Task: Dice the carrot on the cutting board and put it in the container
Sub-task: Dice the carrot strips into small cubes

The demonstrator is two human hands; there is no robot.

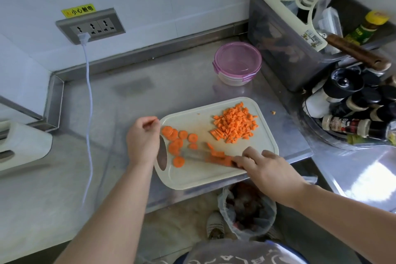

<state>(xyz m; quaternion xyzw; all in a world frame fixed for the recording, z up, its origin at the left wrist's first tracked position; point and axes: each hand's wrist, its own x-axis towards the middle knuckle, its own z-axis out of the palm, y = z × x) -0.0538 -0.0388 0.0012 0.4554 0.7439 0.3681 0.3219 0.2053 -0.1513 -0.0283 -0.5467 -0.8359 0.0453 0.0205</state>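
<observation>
A pale cutting board [214,176] lies on the steel counter. A heap of diced carrot [234,123] sits at its far right. Several round carrot slices [175,139] lie at its left. My right hand [267,169] grips a knife [205,157], whose blurred blade lies across a few carrot strips [217,153] mid-board. My left hand [142,137] hovers at the board's left edge, fingers loosely curled, holding nothing. A round container with a purple lid [237,63] stands behind the board, lid on.
A grey bin of utensils [282,34] and a rack of spice bottles [351,105] crowd the right. One carrot bit [273,112] lies off the board. A white cord [89,92] hangs from the wall socket. A lined waste bin [246,208] stands below the counter edge.
</observation>
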